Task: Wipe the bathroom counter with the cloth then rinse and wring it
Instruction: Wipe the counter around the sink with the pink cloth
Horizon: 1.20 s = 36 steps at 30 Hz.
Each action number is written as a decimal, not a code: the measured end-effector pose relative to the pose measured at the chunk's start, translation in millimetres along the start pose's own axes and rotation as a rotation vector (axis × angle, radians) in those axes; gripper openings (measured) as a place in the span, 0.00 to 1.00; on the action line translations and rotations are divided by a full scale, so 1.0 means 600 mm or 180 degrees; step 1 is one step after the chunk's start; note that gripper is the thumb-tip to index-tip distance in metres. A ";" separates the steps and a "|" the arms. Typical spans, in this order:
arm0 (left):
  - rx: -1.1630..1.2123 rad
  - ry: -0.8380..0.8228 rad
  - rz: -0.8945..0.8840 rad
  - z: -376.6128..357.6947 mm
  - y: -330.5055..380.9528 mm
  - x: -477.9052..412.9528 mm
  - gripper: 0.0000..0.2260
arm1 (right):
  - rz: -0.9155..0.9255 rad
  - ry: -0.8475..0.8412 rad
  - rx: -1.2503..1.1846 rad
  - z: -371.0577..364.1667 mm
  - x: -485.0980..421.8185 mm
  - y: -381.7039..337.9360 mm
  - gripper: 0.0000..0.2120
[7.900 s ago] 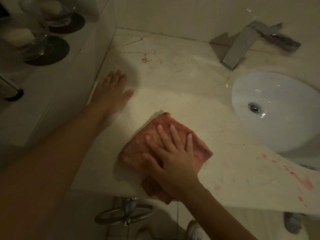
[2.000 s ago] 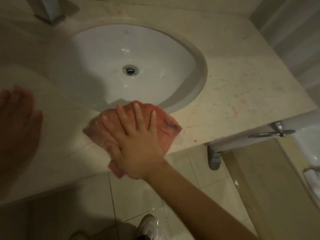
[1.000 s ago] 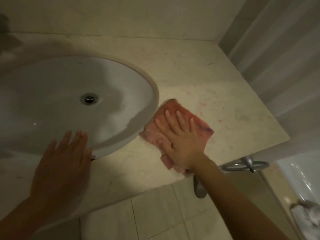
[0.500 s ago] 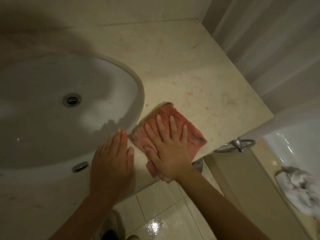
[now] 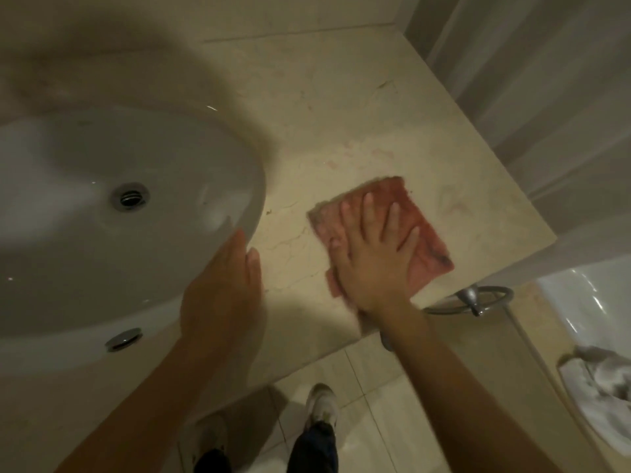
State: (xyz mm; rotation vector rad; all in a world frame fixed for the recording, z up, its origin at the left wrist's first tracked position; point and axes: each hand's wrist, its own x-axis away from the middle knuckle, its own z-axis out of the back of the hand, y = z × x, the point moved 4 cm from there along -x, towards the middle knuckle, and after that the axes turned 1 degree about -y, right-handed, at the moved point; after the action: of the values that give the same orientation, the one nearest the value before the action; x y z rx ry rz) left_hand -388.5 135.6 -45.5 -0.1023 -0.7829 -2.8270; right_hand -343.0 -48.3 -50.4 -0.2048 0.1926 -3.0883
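A reddish-pink cloth (image 5: 421, 221) lies flat on the beige marble counter (image 5: 334, 107), right of the white oval sink (image 5: 85, 233). My right hand (image 5: 374, 254) presses on the cloth with straight, spread fingers. My left hand (image 5: 222, 291) rests flat on the counter at the sink's right rim, fingers straight and together. Faint pink smears mark the counter just beyond the cloth.
The sink's drain (image 5: 129, 197) and an overflow cap (image 5: 123, 339) show. A metal towel ring (image 5: 473, 298) hangs under the counter's right front edge. White curtain (image 5: 546, 97) at the right, a white towel (image 5: 601, 387) on a tub rim at lower right, tiled floor and my shoes below.
My right hand has slid the cloth further right, away from the sink rim. My left hand followed to the right along the counter's front.
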 end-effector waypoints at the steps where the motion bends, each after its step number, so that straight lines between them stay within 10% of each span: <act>1: -0.0038 -0.0036 0.0083 0.001 0.001 0.002 0.20 | 0.0107 -0.0075 0.0008 -0.002 0.017 -0.020 0.28; 11: -0.0345 -0.0106 0.0464 0.000 -0.002 -0.004 0.22 | 0.1950 -0.0325 0.0184 0.002 0.027 -0.018 0.28; 22: -0.0541 0.0039 0.0567 0.005 0.009 0.005 0.21 | 0.0597 0.0350 0.0211 0.009 -0.026 0.080 0.31; 36: -0.0988 0.0210 0.0192 -0.048 -0.023 0.004 0.25 | 0.1398 -0.0012 0.0471 0.026 -0.065 0.172 0.29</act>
State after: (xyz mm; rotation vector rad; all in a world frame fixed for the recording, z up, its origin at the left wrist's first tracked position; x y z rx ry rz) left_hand -394.0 132.2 -76.9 -0.0773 -0.3171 -2.8544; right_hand -298.8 -150.8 -53.0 -0.1400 0.0046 -2.6503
